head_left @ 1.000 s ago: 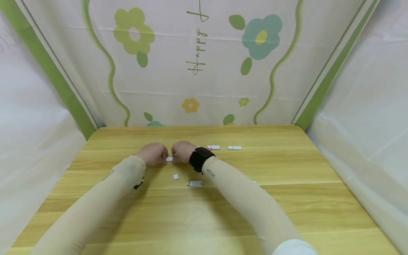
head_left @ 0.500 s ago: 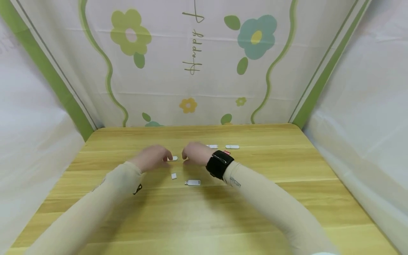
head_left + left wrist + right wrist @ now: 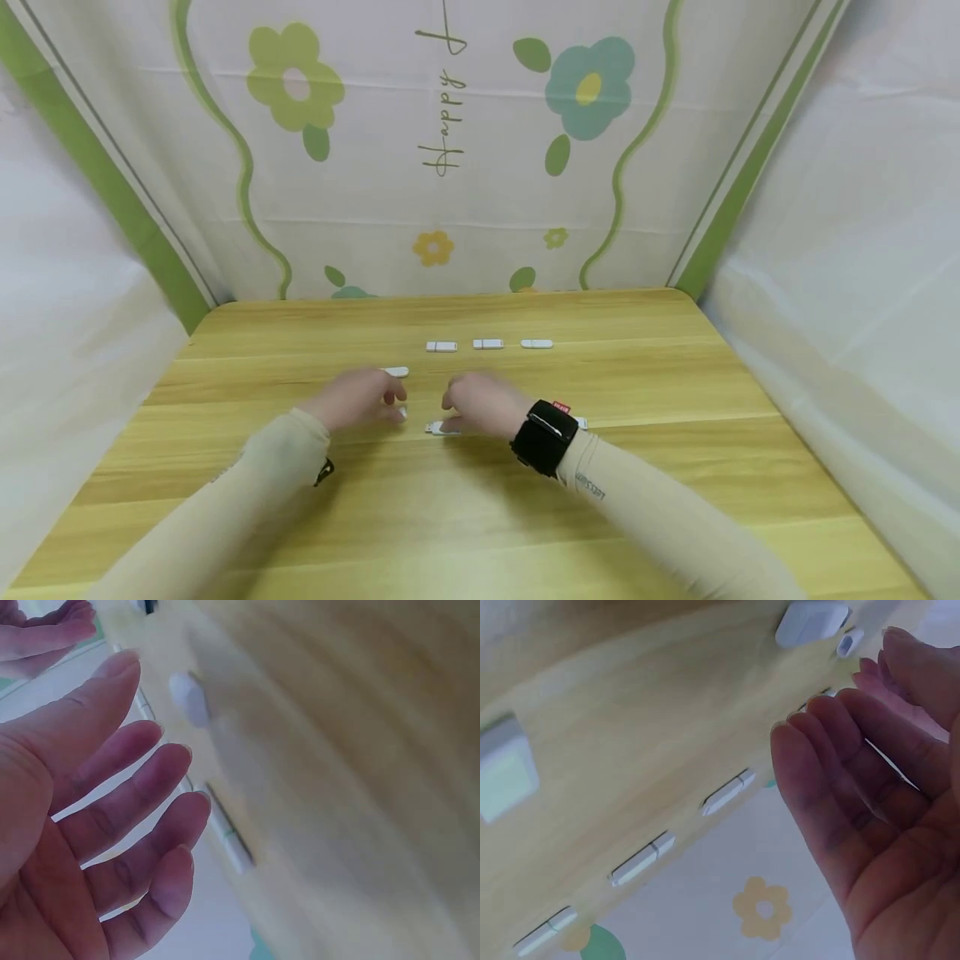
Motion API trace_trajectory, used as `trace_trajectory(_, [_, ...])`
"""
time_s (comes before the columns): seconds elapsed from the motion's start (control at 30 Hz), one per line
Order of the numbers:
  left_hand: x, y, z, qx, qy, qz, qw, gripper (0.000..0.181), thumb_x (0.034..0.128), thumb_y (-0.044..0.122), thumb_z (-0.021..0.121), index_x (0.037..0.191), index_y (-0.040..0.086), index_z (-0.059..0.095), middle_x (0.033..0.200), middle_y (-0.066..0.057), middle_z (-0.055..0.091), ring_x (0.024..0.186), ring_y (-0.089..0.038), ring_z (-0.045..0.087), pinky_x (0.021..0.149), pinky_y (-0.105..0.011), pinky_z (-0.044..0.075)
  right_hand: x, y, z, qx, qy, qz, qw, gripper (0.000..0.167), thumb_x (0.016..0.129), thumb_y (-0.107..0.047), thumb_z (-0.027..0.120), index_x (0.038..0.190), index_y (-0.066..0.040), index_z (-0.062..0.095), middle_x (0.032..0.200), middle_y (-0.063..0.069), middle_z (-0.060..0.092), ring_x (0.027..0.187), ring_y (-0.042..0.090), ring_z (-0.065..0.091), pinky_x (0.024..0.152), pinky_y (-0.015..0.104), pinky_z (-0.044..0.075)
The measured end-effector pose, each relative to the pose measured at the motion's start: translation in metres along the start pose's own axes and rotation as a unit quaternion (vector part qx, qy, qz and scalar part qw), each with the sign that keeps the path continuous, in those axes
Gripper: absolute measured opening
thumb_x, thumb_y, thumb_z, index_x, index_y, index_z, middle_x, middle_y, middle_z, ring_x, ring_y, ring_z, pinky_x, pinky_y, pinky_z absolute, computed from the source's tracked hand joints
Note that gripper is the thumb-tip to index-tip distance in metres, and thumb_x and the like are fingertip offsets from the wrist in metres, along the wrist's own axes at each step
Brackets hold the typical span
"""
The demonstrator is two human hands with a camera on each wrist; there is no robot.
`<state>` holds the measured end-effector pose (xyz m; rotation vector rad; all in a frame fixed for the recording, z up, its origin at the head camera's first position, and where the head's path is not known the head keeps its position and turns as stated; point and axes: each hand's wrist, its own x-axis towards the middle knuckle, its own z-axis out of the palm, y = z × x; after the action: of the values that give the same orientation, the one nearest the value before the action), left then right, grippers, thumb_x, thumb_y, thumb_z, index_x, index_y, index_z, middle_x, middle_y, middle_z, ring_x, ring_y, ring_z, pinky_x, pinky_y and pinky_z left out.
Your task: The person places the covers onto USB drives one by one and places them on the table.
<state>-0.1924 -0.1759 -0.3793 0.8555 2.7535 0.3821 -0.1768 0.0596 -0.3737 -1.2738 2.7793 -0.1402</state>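
Observation:
My left hand (image 3: 358, 400) reaches over the table with its fingers bent loosely and apart. Close to its fingertips lies a small white cap (image 3: 402, 413); the left wrist view shows a gap between that cap (image 3: 189, 699) and the hand. My right hand (image 3: 486, 406) hovers by an uncapped white USB stick (image 3: 442, 428), partly behind its fingers. In the right wrist view the USB stick (image 3: 810, 622) lies beyond the fingertips, with the cap (image 3: 847, 643) beside it, and the hand holds nothing. Behind my left hand lies a capped USB stick (image 3: 396, 372), partly covered.
Three capped white USB sticks form a row at the back: left (image 3: 442, 347), middle (image 3: 488, 344) and right (image 3: 537, 343). Another white piece (image 3: 582, 422) shows partly behind the right wrist's black band (image 3: 545, 437). A printed cloth (image 3: 360, 192) stands behind the wooden table (image 3: 480, 533).
Both hands let go of the capped USB stick at the back left and drew apart. They then came nearer, the left to the cap, the right to the uncapped stick.

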Motion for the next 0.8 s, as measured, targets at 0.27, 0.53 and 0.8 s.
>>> trace_trajectory(0.27, [-0.002, 0.004, 0.011, -0.021, 0.009, -0.002, 0.9997, 0.01, 0.0838, 0.022, 0.081, 0.087, 0.017, 0.073, 0.08, 0.01, 0.066, 0.073, -0.007, 0.059, 0.07, -0.033, 0.052, -0.006, -0.01, 0.012, 0.01, 0.01, 0.01, 0.9998, 0.016, 0.086, -0.031, 0.079, 0.083, -0.015, 0.075, 0.077, -0.009, 0.057, 0.067, 0.005, 0.051, 0.06, 0.018, 0.045])
trace_trajectory(0.53, [-0.003, -0.003, 0.02, -0.019, 0.023, 0.0, 0.9996, 0.007, 0.0867, 0.021, 0.078, 0.09, 0.017, 0.073, 0.079, 0.011, 0.063, 0.07, -0.007, 0.055, 0.067, -0.031, 0.05, -0.008, -0.015, 0.019, 0.015, 0.013, 0.024, 0.9995, 0.011, 0.088, -0.025, 0.077, 0.082, -0.015, 0.074, 0.074, -0.01, 0.052, 0.064, 0.004, 0.048, 0.058, 0.016, 0.043])
trace_trajectory(0.8, [-0.004, 0.0, 0.02, -0.023, 0.031, -0.008, 0.9992, 0.011, 0.0859, 0.022, 0.079, 0.092, 0.013, 0.075, 0.077, 0.01, 0.063, 0.069, -0.007, 0.054, 0.065, -0.03, 0.049, -0.005, -0.017, 0.02, 0.003, 0.033, 0.041, 0.9986, 0.015, 0.086, -0.028, 0.079, 0.086, -0.014, 0.074, 0.078, -0.007, 0.057, 0.067, 0.005, 0.051, 0.06, 0.019, 0.047])
